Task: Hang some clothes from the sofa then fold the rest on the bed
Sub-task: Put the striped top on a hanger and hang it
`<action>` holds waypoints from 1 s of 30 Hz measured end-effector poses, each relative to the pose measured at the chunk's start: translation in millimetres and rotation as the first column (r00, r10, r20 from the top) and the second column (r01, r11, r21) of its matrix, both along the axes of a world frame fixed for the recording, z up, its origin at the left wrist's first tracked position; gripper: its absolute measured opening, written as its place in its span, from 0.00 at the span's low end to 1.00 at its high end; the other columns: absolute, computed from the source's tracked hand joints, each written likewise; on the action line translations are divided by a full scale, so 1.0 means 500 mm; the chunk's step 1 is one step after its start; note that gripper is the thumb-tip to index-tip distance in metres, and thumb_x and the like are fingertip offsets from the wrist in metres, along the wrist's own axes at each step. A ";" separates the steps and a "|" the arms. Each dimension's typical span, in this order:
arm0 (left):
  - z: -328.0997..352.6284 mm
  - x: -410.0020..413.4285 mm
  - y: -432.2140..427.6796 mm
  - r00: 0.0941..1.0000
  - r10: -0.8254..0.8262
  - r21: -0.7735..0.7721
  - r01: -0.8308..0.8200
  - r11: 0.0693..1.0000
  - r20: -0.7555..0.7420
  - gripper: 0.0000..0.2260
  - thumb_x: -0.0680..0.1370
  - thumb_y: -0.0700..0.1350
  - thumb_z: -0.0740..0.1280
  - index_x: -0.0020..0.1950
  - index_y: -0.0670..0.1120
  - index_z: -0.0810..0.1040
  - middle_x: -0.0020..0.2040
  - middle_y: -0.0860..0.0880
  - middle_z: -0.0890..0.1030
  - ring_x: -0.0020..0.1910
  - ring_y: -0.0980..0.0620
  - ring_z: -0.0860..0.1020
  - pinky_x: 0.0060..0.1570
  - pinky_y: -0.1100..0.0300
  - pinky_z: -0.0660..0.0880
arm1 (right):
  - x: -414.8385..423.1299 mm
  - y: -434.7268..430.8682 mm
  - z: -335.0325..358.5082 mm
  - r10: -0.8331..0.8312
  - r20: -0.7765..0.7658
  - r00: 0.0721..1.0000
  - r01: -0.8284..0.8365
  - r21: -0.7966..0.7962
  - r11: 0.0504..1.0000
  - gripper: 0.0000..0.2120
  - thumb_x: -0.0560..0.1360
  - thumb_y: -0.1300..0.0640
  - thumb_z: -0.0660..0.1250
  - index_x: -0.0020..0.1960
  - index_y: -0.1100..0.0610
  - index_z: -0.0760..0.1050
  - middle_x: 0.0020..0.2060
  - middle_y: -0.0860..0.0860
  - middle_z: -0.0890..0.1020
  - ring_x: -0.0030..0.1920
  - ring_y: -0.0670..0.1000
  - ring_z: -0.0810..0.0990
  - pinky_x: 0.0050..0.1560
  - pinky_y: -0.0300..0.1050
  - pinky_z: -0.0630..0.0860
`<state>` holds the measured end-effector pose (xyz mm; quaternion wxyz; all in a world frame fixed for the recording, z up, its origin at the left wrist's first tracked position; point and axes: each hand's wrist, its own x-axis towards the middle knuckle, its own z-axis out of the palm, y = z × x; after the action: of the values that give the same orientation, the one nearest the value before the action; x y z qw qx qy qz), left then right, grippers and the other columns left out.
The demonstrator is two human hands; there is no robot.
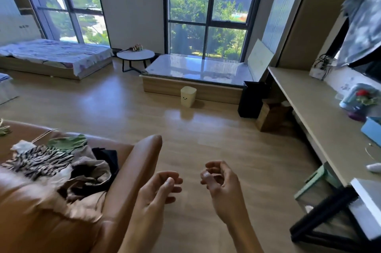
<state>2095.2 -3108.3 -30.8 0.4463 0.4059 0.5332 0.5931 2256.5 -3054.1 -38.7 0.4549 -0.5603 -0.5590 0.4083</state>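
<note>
Clothes (61,170) lie in one loose heap on the seat of the brown leather sofa (31,221) at the lower left of the frame, and that heap sits to the left of both our hands, with the sofa's rounded armrest (142,162) standing between them. Our left hand (158,190) is just beside the armrest and clearly the nearer of the two. Our right hand (220,182) hangs further right, over the bare wooden floor. Both hands are empty, fingers loosely curled and gripping nothing. The heap runs lengthwise along the seat, from the far left edge of the frame toward the armrest. In it we count five pieces we can tell apart: a tiger-striped garment (39,162), a green one (68,142), a black one (105,155), a beige one (88,172) and a small white piece (22,146); more may be buried beneath. The bed (55,54) for the folding is one, well apart at the upper left under the window. We judge the next reach is leftward across the armrest, and nothing has yet been picked up.
</note>
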 end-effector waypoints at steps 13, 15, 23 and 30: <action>0.055 0.004 0.681 0.999 -0.042 0.042 0.040 0.998 0.032 0.24 0.66 0.60 0.67 0.52 0.44 0.82 0.47 0.46 0.86 0.45 0.49 0.84 0.43 0.59 0.77 | 0.017 0.650 0.046 -0.072 -0.016 0.997 0.073 0.045 0.996 0.05 0.77 0.56 0.70 0.51 0.47 0.77 0.42 0.47 0.84 0.43 0.47 0.84 0.47 0.45 0.81; 0.044 0.002 0.770 0.999 -0.034 0.027 0.034 0.999 0.013 0.26 0.65 0.62 0.66 0.52 0.44 0.82 0.47 0.46 0.86 0.46 0.49 0.84 0.43 0.59 0.77 | 0.001 0.750 0.030 -0.044 -0.025 0.999 0.044 0.028 0.999 0.05 0.77 0.57 0.69 0.51 0.48 0.77 0.42 0.46 0.84 0.43 0.47 0.84 0.48 0.46 0.81; 0.032 -0.056 1.147 0.991 0.121 -0.020 -0.122 0.992 -0.059 0.21 0.68 0.58 0.67 0.52 0.44 0.81 0.46 0.46 0.87 0.46 0.48 0.85 0.45 0.55 0.76 | -0.079 1.206 0.031 0.159 -0.022 0.987 -0.156 0.089 0.984 0.05 0.78 0.56 0.69 0.53 0.49 0.77 0.43 0.50 0.84 0.44 0.47 0.84 0.49 0.49 0.83; 0.081 -0.178 1.397 0.923 0.382 -0.005 -0.383 0.924 -0.033 0.12 0.78 0.49 0.65 0.54 0.43 0.81 0.48 0.45 0.86 0.49 0.45 0.84 0.51 0.49 0.77 | -0.213 1.536 0.074 0.339 -0.006 0.941 -0.337 0.098 0.936 0.04 0.78 0.55 0.69 0.53 0.50 0.77 0.44 0.48 0.83 0.44 0.47 0.85 0.49 0.50 0.83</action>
<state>2006.4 -2409.7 9.5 0.3158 0.3010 0.6124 0.6593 2149.8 -2286.2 -1.8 0.4108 -0.4287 -0.6605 0.4596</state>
